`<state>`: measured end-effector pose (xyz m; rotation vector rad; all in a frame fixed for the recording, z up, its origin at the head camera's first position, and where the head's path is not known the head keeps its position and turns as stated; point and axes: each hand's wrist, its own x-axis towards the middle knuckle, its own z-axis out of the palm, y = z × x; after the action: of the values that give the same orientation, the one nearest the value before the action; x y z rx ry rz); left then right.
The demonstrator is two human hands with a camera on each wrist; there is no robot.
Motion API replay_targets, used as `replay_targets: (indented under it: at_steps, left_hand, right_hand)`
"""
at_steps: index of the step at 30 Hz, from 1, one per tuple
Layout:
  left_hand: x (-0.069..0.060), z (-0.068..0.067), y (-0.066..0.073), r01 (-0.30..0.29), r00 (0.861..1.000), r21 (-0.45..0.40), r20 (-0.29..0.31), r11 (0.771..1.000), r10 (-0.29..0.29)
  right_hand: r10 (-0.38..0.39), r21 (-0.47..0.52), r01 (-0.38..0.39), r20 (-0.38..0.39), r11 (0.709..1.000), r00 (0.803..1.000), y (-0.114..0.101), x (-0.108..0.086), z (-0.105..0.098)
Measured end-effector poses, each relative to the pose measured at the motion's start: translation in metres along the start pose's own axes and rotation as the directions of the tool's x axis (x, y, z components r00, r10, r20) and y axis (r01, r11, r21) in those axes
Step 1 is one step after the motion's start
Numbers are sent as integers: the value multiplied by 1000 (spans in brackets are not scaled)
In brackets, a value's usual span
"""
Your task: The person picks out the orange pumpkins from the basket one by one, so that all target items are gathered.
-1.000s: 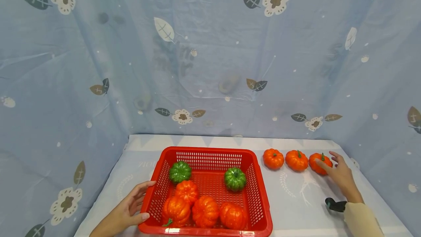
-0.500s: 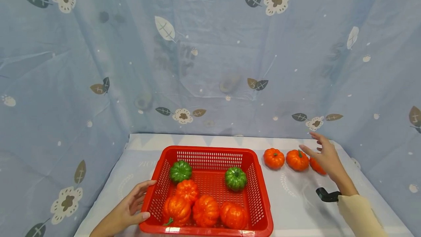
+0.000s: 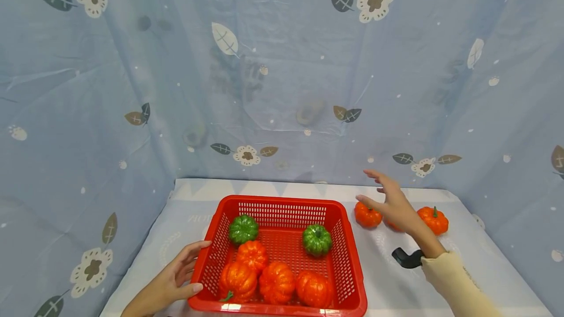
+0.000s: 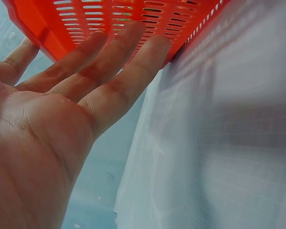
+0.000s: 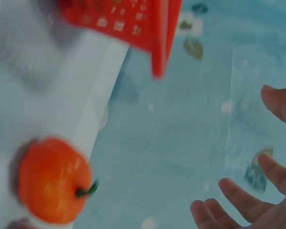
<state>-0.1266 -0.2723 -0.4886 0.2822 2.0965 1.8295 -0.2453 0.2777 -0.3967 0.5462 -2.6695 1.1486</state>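
Note:
A red plastic basket holds two green pumpkins and several orange pumpkins. My left hand rests on the basket's left side, fingers fairly straight against the slotted wall in the left wrist view. Three orange pumpkins stand on the table right of the basket; my right hand is in the air over the left and middle ones, fingers spread and holding nothing. It partly covers the left pumpkin and most of the middle one. The right pumpkin shows whole.
The table has a white and pale blue cloth. Patterned blue curtains hang behind it and at both sides. A black device is at my right wrist.
My right hand has left the rightmost table pumpkin, risen and moved left over the other two. My left hand has stayed at the basket's side.

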Motion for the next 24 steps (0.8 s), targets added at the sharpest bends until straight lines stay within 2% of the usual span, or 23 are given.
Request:
replay_targets:
  at_steps: [5, 13, 19, 24]
  left_hand:
    - [-1, -1, -2, -39, 999, 8, 14, 999, 39]
    - [0, -3, -4, -54, 998, 7, 16, 999, 54]
    - [-1, -1, -2, -72, 997, 5, 24, 997, 72]
    - [-1, -1, -1, -91, 996, 12, 26, 996, 91]
  right_hand:
    - [-71, 26, 69, 79, 997, 994, -23, 10, 20]
    - [-178, 33, 175, 186, 984, 966, -56, 19, 58]
    - [-251, 44, 249, 276, 968, 928, -82, 25, 84]
    - [-300, 72, 295, 376, 953, 877, -104, 28, 103]
